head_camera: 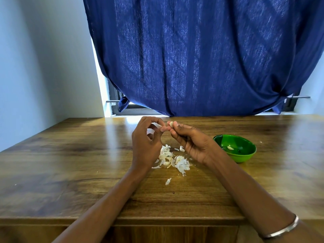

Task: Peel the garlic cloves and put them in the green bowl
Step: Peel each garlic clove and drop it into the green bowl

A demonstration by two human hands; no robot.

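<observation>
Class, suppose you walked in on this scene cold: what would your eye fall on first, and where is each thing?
First, the big blue curtain filling the window behind the wooden table. Next, mid-table, the right hand pinches a garlic clove while the left hand picks at it, above a heap of white garlic skins. To the right stands the green bowl, holding one peeled clove.

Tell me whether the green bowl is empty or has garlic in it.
Not empty: the green bowl stands upright on the table, and one pale peeled clove lies on its bottom. The rest of the inside shows bare green.
</observation>
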